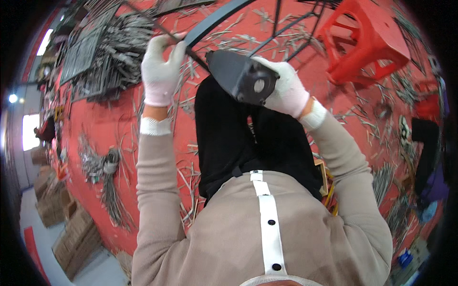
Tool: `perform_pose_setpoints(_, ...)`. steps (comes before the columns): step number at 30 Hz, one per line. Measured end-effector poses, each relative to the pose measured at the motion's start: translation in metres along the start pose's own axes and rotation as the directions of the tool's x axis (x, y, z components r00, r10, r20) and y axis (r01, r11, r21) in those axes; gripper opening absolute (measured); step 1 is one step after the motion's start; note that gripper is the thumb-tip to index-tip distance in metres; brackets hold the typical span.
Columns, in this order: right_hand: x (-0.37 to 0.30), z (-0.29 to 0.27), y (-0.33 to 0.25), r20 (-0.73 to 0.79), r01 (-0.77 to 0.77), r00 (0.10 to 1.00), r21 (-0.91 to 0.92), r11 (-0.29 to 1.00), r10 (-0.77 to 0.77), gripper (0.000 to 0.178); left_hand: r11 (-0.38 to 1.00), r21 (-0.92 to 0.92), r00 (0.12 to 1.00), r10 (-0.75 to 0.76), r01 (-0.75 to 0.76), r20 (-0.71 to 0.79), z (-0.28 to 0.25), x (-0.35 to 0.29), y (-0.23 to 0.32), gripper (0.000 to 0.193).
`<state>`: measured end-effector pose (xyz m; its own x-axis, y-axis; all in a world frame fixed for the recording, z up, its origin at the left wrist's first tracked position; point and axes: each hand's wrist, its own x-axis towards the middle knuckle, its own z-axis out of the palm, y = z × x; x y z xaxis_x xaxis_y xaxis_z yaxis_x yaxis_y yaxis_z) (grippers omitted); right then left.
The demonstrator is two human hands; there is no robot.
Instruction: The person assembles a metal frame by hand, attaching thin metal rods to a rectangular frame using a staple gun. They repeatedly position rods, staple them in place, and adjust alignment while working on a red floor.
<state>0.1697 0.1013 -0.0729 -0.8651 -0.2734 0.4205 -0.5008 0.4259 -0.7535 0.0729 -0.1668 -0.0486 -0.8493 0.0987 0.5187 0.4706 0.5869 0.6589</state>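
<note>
A dark metal tool [243, 76] sits above the lap, gripped by the right hand [286, 88], fingers wrapped around it. The left hand [161, 66] pinches a thin dark rod [191, 50]. Metal strips [114, 52] litter the red floor [109, 119] near a red stool [367, 43].

A red floor [109, 124] carries scattered thin metal rods [119, 57]; right of that heap stands a red plastic stool [365, 40], cardboard boxes [71, 233] below.

Red plastic stool [365, 40], scattered metal strips [112, 52] on red floor [109, 124], cardboard boxes [71, 233] at left
</note>
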Motion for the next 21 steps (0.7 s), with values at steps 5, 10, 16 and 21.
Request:
perform_pose_setpoints(5, -0.085, -0.134, -0.070, 0.299, -0.742, 0.671, 0.255, 0.621, 0.679, 0.053, 0.845, -0.487, 0.975, -0.175, 0.219, 0.136, 0.034, -0.014, -0.021, 0.056)
perform_pose_setpoints(10, -0.294, -0.155, -0.056, -0.086, -0.858, 0.381, 0.339, 0.386, 0.921, 0.069, 0.768, -0.577, 0.957, -0.268, 0.280, 0.108, 0.067, -0.012, -0.045, 0.043)
perform_pose_setpoints(16, -0.537, -0.093, -0.004, -0.707, -0.959, -0.197, -0.006, -0.283, 0.680, 0.073, 0.759, -0.559, 0.941, -0.297, 0.334, 0.160, 0.066, -0.005, -0.040, 0.023)
perform_pose_setpoints(21, -0.608, -0.065, -0.001, -0.797, -0.927, -0.214, -0.017, -0.374, 0.566, 0.074, 0.794, -0.535, 0.957, -0.232, 0.288, 0.171, 0.058, -0.008, -0.032, 0.022)
